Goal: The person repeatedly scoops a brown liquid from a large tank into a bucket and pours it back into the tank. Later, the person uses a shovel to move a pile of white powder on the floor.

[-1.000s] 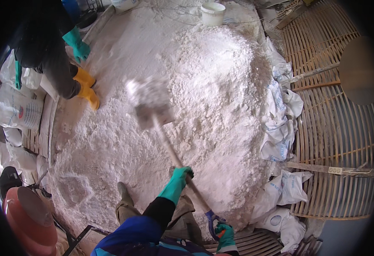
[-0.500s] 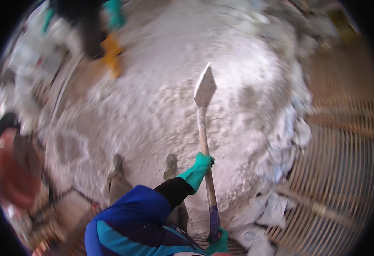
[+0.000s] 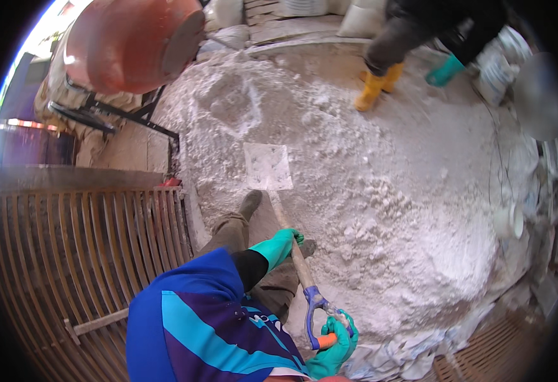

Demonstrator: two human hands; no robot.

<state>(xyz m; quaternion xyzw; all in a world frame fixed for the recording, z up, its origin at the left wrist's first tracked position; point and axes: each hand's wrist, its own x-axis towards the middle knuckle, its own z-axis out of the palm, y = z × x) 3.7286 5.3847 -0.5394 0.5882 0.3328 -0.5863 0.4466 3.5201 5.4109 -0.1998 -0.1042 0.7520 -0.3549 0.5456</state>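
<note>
I hold a shovel (image 3: 302, 267) with a square, powder-coated blade (image 3: 267, 164), a wooden shaft and a purple D-shaped handle with an orange grip. My left hand (image 3: 280, 247), in a green glove, is wrapped round the middle of the shaft. At the handle, my right hand (image 3: 338, 348), also green-gloved, is closed on the grip. The blade points away from me, just beyond my left boot (image 3: 250, 205), over pale powder (image 3: 336, 172). Whether it touches the powder is hard to tell.
An orange-red mixer drum (image 3: 126, 44) stands on a dark frame at the far left. Wooden slats (image 3: 88, 254) lie at the near left. A co-worker in yellow boots (image 3: 374, 86) stands at the far right near white sacks. A white bucket (image 3: 509, 221) lies at the right.
My view has turned left, bringing the mixer drum to the upper left and the co-worker to the upper right. The shovel has swung round with me; both hands still grip it.
</note>
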